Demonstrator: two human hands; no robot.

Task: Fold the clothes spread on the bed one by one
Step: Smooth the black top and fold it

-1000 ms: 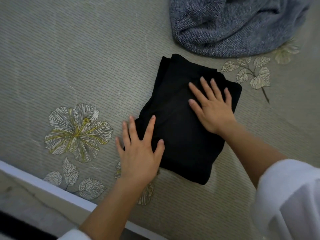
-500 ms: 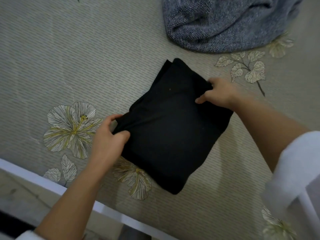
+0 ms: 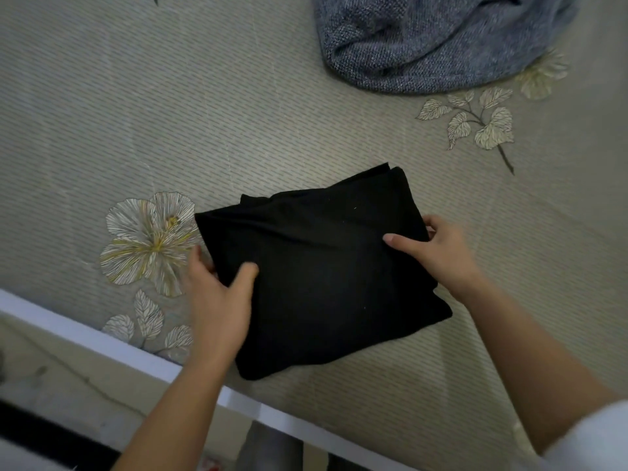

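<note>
- A single wide-angle view comes from the person's head and looks forward and steeply down onto the woven floral mat [image 3: 170, 113] covering the bed.
- The white bed edge [image 3: 102, 341] runs slanted across the lower left, with a strip of floor [image 3: 51, 375] below it, so the camera stands just off the bed's side and is turned at an angle to it.
- The view is close: both forearms enter from the bottom, and the left hand [image 3: 217, 300], the right hand [image 3: 438, 253] and the folded black garment [image 3: 326, 273] fill the middle.
- The top border cuts off a grey knitted garment [image 3: 435, 39], and the lower right corner crops a white sleeve [image 3: 591, 443].
</note>
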